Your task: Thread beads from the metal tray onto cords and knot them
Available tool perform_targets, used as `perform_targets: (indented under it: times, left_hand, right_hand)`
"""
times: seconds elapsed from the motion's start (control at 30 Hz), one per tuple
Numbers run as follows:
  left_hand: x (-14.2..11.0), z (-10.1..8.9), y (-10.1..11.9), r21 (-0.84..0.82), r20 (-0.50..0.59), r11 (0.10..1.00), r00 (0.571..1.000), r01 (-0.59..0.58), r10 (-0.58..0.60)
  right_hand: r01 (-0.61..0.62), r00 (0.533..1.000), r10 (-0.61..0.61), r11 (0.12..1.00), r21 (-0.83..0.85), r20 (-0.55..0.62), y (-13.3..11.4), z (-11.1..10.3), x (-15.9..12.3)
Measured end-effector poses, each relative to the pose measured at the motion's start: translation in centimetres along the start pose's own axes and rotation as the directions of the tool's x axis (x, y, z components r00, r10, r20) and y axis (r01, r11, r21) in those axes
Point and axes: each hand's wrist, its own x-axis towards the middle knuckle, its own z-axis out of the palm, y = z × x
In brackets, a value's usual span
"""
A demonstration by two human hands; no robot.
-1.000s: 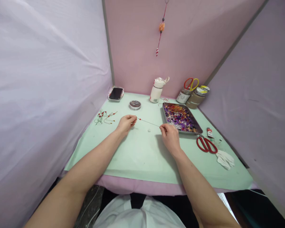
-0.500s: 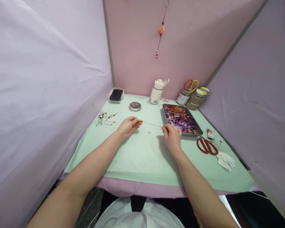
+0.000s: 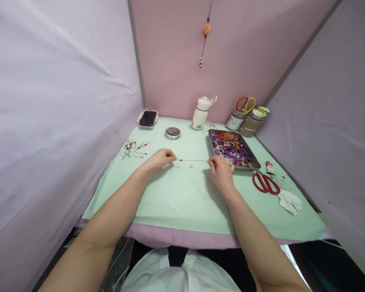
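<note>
**Thin dark thread (image 3: 196, 160) with a small round red bead (image 3: 181, 160) held nearly level between two bare hands**

The table, covered in pale green cloth (image 3: 182, 202), fills the middle of the view. On its right, a shallow grey metal tray (image 3: 255, 162) holds purple, clear and orange beads with tangled orange cord.

The left hand (image 3: 162, 158) and right hand (image 3: 221, 170) each pinch the thread with closed fingertips. The left hand sits slightly farther left than in the previous frame. The bead, then at its fingertips, now shows a little apart from them, on the thread between the hands and nearer the left; the thread slopes less.

At the far side stands a cream bottle with a looped lid (image 3: 200, 115). To its right, a brown jar with a yellow-and-white lid (image 3: 252, 123) stands beside a labelled tin (image 3: 235, 121) holding red and yellow scissor handles (image 3: 245, 104). Writing on the lid and label is too small to read.

Red-handled scissors (image 3: 266, 183) touch a white glove (image 3: 290, 202) at right; a small red-and-white tube (image 3: 269, 167) lies near them, its print illegible. A tiny whitish piece (image 3: 191, 166) lies just nearer than the thread.
</note>
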Motion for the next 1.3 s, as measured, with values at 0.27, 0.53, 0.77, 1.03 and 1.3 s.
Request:
perform_targets:
  times: [0.27, 0.53, 0.77, 1.03, 1.3]
  left_hand:
    - [-0.4, -1.3, 0.0, 0.315, 0.139, 0.949, 0.99, -0.031, -0.014]
    - [-0.6, -2.7, 0.4, 0.414, 0.14, 0.909, 0.99, -0.052, -0.007]
    - [-1.2, 2.6, 1.5, 0.21, 0.045, 0.894, 0.917, -0.397, 0.396]
    - [-2.4, 6.9, 1.0, 0.095, 0.222, 0.924, 0.913, -0.369, 0.342]
    - [-2.1, 7.0, 0.4, 0.15, 0.177, 0.923, 0.928, -0.354, 0.327]
  right_hand:
    - [0.11, 0.981, -0.102, 0.993, -0.04, 0.163, -0.1, 0.0, -0.3]
    - [0.182, 0.965, -0.166, 0.981, -0.063, 0.205, -0.7, 0.2, -0.7]
    - [0.214, 0.961, -0.203, 0.976, -0.038, 0.189, -0.8, 0.2, -0.7]
    - [0.291, 0.939, -0.288, 0.957, 0.011, 0.187, -1.5, 0.0, -0.9]
    - [0.28, 0.942, -0.276, 0.96, 0.008, 0.189, -1.7, 0.0, -0.9]
